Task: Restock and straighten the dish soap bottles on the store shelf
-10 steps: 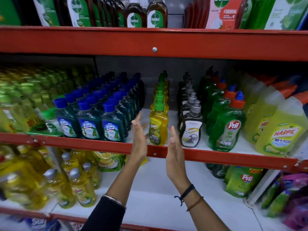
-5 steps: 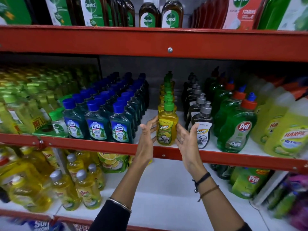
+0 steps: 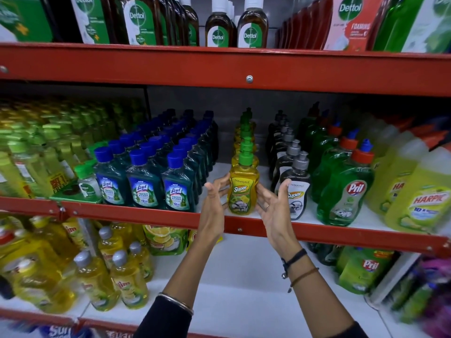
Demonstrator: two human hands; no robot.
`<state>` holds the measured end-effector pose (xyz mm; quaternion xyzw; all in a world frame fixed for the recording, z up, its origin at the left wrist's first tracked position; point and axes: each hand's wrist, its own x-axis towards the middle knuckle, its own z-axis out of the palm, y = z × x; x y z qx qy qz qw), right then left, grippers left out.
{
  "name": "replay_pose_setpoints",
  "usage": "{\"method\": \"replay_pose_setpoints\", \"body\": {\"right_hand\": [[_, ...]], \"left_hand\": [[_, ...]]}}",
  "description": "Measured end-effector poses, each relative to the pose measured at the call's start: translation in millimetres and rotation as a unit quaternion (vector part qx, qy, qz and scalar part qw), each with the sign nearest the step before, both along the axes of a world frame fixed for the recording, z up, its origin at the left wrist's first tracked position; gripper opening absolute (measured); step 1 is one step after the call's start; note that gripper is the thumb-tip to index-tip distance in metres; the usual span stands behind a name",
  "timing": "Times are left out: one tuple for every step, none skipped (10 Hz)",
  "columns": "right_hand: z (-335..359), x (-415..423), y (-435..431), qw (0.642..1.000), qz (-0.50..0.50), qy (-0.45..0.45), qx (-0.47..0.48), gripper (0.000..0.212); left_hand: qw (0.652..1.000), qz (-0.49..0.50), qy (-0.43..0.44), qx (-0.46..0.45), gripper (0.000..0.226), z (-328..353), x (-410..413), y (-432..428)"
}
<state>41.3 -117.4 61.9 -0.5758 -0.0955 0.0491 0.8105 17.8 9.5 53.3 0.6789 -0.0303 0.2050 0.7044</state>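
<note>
A yellow dish soap bottle [image 3: 242, 191] with a green pump cap stands upright at the front of the middle shelf [image 3: 146, 213]. It heads a single-file row of the same yellow bottles [image 3: 246, 132] running to the back. My left hand [image 3: 214, 203] presses its fingertips on the bottle's left side. My right hand [image 3: 275, 208] touches the bottle's lower right side with its fingers, thumb spread apart. The bottle is held between the two hands and rests on the shelf.
Dark grey pump bottles [image 3: 294, 189] stand close on the right, then green Pril bottles [image 3: 346, 191] and pale Harpic jugs [image 3: 424, 198]. Blue-capped Lizol bottles [image 3: 144, 189] fill the left. Yellow Vim bottles [image 3: 127, 281] sit on the lower shelf, Dettol bottles [image 3: 251, 23] above.
Both hands rose from in front of the shelf edge and closed in on the sides of the front yellow bottle. The bottle has stayed upright in its place.
</note>
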Motion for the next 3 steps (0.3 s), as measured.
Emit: {"method": "replay_pose_setpoints", "body": {"right_hand": [[-2,1,0,1.0,-0.008,0.001,-0.007,0.101],[2,0,0,1.0,-0.006,-0.009,-0.021,0.099],[-6,-10,-8,0.997,-0.071,-0.026,0.004,0.076]], "left_hand": [[1.0,-0.002,0.01,0.006,0.115,3,-1,0],[1.0,0.001,0.025,0.017,0.106,6,-3,1],[0.998,0.048,-0.01,0.048,0.085,7,-14,-7]]}}
